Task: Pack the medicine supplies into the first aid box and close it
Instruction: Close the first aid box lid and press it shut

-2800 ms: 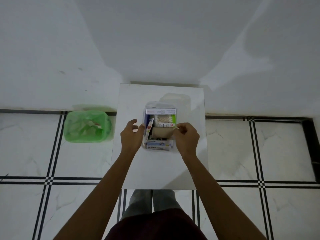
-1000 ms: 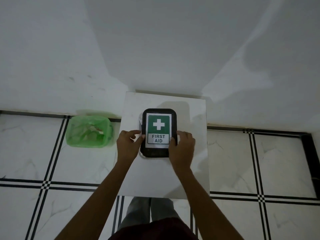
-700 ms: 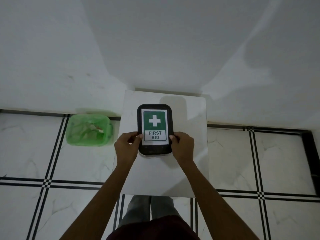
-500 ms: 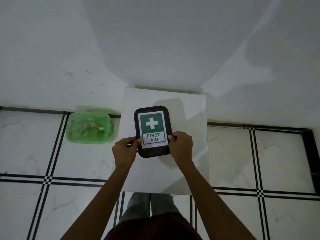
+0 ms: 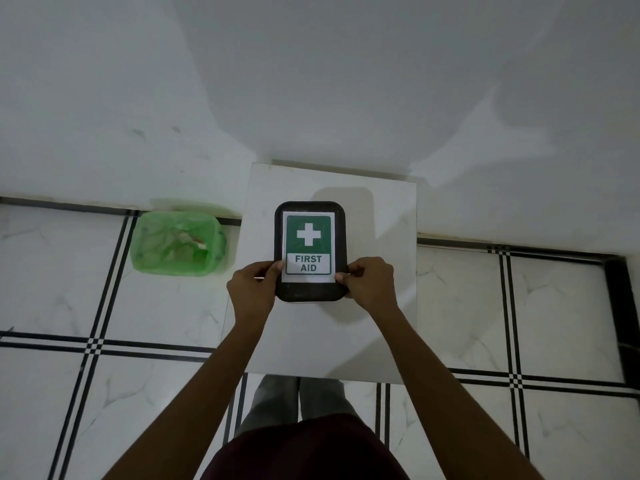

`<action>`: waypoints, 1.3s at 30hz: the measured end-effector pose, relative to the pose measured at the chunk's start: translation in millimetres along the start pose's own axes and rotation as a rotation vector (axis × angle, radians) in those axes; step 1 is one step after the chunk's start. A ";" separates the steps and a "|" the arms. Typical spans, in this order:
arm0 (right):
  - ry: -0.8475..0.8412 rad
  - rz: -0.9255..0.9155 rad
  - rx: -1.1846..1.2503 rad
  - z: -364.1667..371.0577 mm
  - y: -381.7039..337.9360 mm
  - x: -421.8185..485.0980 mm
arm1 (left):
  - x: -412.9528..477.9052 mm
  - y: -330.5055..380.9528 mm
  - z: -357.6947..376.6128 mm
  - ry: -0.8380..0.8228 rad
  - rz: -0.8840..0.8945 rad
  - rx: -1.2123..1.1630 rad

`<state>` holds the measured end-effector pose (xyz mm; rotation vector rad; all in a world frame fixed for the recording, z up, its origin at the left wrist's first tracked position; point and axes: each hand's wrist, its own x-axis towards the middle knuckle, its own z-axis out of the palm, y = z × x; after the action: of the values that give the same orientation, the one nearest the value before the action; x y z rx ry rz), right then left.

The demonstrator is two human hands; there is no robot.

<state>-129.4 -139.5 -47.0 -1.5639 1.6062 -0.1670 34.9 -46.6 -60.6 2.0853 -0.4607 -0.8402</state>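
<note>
closed since the earlier frame, first aid box (image 5: 310, 251) sits lidded on table (image 5: 381, 209), both hands' fingers (image 5: 341, 279) grasping its sides.

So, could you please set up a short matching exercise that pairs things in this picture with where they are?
Things:
1. first aid box
2. green basket
3. left hand
4. right hand

Places:
A. on the floor beside the table
B. at the box's right edge
C. on the white table
D. at the box's left edge

Pairs: 1-C, 2-A, 3-D, 4-B
</note>
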 end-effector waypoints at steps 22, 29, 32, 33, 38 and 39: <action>0.030 0.116 0.064 23.4 16.8 -10.9 | -19.9 -3.4 1.1 -0.012 -0.129 -0.004; -0.011 0.089 0.010 0.1 -5.4 -3.4 | 1.5 12.3 -7.4 -0.055 -0.244 -0.112; 0.064 0.074 0.140 -1.4 -11.0 5.2 | 13.3 18.6 -3.6 -0.006 -0.267 -0.189; 0.079 0.082 0.166 0.2 -11.8 6.7 | 16.3 19.0 -1.5 -0.003 -0.278 -0.202; 0.107 0.121 0.158 4.1 -11.8 10.6 | 26.5 18.3 4.5 0.002 -0.288 -0.113; 0.096 0.133 0.158 4.2 -11.1 13.2 | 27.0 19.8 5.5 0.007 -0.282 -0.086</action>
<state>-116.2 -151.3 -48.9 -1.3423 1.7222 -0.2926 49.7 -77.1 -58.0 2.1012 -0.1240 -0.9959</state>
